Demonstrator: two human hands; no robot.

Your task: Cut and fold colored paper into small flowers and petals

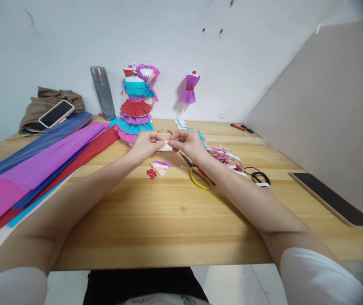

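- Pale strip (pixel 164 146) is spanning the gap between two bare hands, just above the centre of the frame.
- Left hand (pixel 147 144) is pinching the strip's left end between thumb and fingers.
- Right hand (pixel 188 143) is pinching its right end the same way.
- Yellow-handled scissors (pixel 193 166) are lying just beside the right forearm, and a red cutout (pixel 152 173) is resting below the left hand on the wooden table (pixel 168 233).
- Ruffled paper dress (pixel 135 111) is standing at upper centre; coloured sheets (pixel 46 163) are fanning across the left.
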